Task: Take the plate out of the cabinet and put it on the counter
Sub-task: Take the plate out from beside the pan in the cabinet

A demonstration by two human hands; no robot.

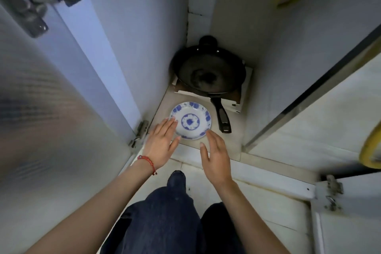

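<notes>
A small white plate with a blue floral pattern [190, 120] lies flat on the floor of an open low cabinet [233, 144], near its front edge. My left hand [161, 142] is at the plate's left rim, fingers spread and fingertips touching or just over the edge. My right hand [216, 154] hovers at the plate's near right rim, fingers apart, holding nothing. Neither hand has closed on the plate.
A black frying pan [208, 72] sits on a white board at the back of the cabinet, its handle [222, 117] pointing forward just right of the plate. The open cabinet door [51, 109] stands on the left. A second door [329, 109] stands right. My knees are below.
</notes>
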